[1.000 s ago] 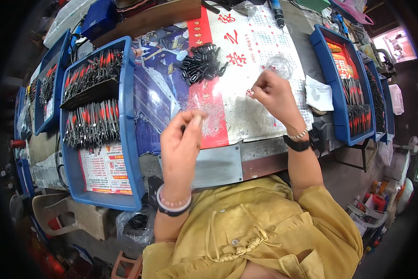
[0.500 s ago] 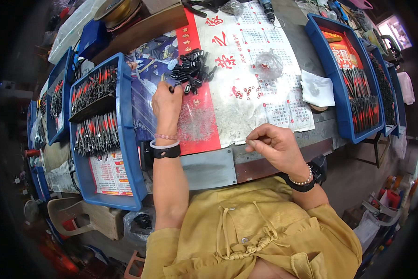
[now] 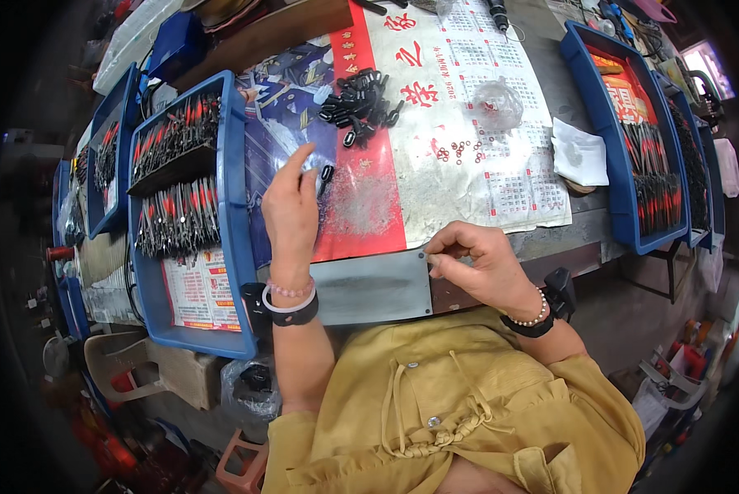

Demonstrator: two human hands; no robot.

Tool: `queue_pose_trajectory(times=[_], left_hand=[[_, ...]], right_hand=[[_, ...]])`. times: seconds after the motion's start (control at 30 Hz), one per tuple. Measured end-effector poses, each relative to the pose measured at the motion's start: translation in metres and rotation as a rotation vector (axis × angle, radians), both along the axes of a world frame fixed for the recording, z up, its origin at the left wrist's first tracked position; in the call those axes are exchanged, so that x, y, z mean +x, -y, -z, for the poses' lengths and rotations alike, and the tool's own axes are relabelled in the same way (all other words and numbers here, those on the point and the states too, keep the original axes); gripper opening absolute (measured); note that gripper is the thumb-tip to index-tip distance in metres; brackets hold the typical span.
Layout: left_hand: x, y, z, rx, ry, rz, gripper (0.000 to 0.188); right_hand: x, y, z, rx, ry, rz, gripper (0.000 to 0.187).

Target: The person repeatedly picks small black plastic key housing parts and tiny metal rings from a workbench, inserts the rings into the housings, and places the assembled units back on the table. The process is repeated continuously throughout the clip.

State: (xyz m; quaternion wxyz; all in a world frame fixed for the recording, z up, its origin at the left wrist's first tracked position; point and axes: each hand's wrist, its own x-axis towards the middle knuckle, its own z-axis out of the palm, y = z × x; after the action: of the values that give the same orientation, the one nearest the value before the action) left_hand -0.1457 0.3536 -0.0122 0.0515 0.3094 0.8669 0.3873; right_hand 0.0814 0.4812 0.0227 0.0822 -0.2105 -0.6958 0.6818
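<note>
My left hand (image 3: 289, 210) is over the blue printed part of the table cover, with its index finger stretched out and its thumb apart from it. Just right of that thumb lies a single black oval piece (image 3: 326, 177); whether they touch I cannot tell. Farther out is a heap of similar black pieces (image 3: 360, 103). At the table's front edge my right hand (image 3: 481, 265) pinches thumb and index finger together. Anything between those fingertips is too small to name. Several small reddish rings (image 3: 462, 151) are scattered on the white sheet beyond it.
Blue trays (image 3: 236, 272) of black-and-red tools stand at the left, with another blue tray (image 3: 645, 239) at the right. A crumpled clear plastic piece (image 3: 498, 105) and a folded white cloth (image 3: 579, 154) lie on the table. A metal plate (image 3: 369, 288) lines the front edge.
My left hand has drawn back from the heap toward me, and one black piece now lies apart beside it. My right hand keeps its pinch at the table edge. The whole view has shifted slightly.
</note>
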Motion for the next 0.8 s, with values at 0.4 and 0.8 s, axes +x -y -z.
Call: queue_pose_trajectory(times=[0.4,0.8], left_hand=[[0.004,0.01,0.012,-0.144,-0.157,0.101,0.021],[0.09,0.023,-0.037,0.62,1.301,0.023,0.026]], right_hand=[[-0.005,0.008,-0.003,-0.104,-0.001,-0.005,0.01],[-0.027,0.018,0.015,-0.511,-0.127,0.275,0.009]])
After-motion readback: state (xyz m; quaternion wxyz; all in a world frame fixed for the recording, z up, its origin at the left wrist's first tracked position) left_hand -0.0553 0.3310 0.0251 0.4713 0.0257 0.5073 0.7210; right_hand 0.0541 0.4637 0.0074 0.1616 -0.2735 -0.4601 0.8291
